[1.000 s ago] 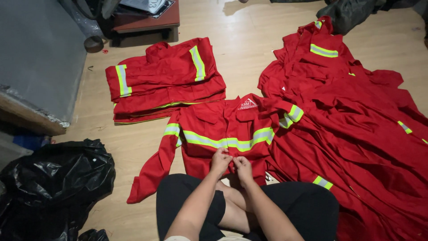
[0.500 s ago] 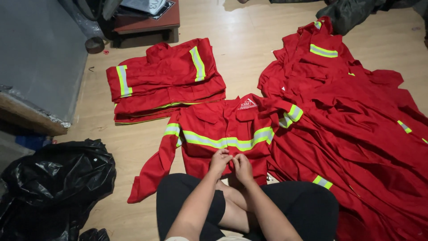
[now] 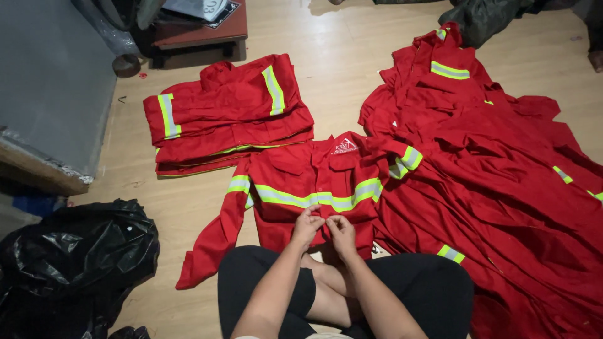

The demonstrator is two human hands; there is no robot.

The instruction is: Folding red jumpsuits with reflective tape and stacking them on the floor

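Observation:
A red work shirt (image 3: pixel 295 182) with yellow reflective bands lies spread face up on the wooden floor in front of my crossed legs. My left hand (image 3: pixel 306 225) and my right hand (image 3: pixel 342 229) meet at the shirt's front opening, just below the chest band. Both pinch the fabric edges there, fingertips nearly touching. The shirt's left sleeve stretches down toward my knee; its right sleeve is folded up over the pile beside it.
A folded stack of red garments (image 3: pixel 226 113) lies at the upper left. A large loose heap of red clothing (image 3: pixel 496 169) fills the right side. A black plastic bag (image 3: pixel 75 257) sits at the lower left, a low wooden table (image 3: pixel 201 28) at the top.
My hands stay at the shirt's front opening with only small finger movements. The garments have not shifted.

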